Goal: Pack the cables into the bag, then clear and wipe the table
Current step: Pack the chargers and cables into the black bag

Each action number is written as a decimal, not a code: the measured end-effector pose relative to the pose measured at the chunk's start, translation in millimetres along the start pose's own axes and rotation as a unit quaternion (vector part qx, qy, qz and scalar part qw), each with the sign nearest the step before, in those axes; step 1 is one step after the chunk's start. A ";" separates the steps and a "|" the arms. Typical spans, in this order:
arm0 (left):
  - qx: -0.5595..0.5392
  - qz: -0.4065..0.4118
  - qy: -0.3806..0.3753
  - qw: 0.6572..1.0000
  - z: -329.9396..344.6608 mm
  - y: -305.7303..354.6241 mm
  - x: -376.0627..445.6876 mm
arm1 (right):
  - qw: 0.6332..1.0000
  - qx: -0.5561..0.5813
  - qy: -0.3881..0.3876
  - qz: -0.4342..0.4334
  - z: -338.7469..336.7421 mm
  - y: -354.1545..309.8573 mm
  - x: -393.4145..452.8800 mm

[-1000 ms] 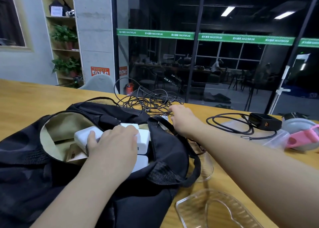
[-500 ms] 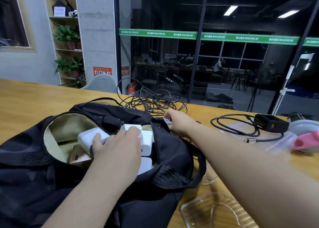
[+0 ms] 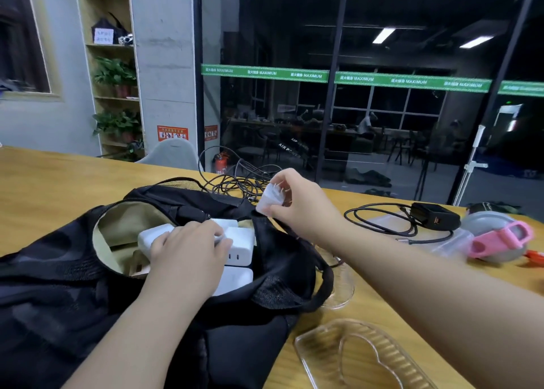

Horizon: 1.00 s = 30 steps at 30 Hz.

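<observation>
Right hand [image 3: 297,203] pinches a small white plug [image 3: 272,198] just above the far rim of the bag [image 3: 279,250], whose opening sits down-left. Left hand [image 3: 188,250] lies relaxed on the white chargers [image 3: 240,241] inside, so it's the right's drop.

The bag [image 3: 73,294] is seen as black outside, with a tan lining shown at its mouth. White is worn by the chargers [image 3: 240,241] inside it and by the small plug [image 3: 272,197] pinched above. The tangled cables [image 3: 235,179] are black, as is the charger brick [image 3: 435,219] (an orange port is shown on its face). The table [image 3: 59,182] is coloured honey-yellow. A pink strap [image 3: 500,238] is laid over a grey lid [image 3: 482,221]. The trays [image 3: 362,359] are clear and ribbed.
</observation>
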<state>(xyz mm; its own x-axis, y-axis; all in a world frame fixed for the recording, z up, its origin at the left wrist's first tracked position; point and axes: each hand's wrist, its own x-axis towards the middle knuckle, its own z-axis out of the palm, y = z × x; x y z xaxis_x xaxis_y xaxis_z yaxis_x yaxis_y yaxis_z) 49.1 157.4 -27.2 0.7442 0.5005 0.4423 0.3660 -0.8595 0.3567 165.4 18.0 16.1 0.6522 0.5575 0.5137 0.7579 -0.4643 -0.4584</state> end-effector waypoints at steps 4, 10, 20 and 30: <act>0.009 -0.022 0.000 1.000 -4.2 -4.4 1.1 | 0.998 0.032 -0.046 -0.027 -8.0 -21.3 -22.0; -0.070 0.024 0.032 0.997 -13.5 3.1 3.1 | 0.986 0.007 -0.167 -0.018 -5.6 -31.8 -49.1; -0.219 0.143 -0.199 0.944 -7.0 17.6 -12.0 | 0.964 -0.083 -0.250 0.023 -18.5 -20.9 -65.9; -0.072 0.168 -0.249 0.951 -10.4 26.5 -27.6 | 0.958 -0.099 -0.269 0.014 -14.6 -10.0 -77.0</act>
<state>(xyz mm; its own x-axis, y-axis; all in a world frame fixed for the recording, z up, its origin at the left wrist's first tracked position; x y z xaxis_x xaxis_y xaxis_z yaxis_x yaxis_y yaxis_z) 32.4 122.0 -21.4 0.9910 0.0582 0.1203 0.0069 -0.9211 0.3893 107.9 -30.4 -8.3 0.6104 0.7915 0.0307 0.7628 -0.5769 -0.2919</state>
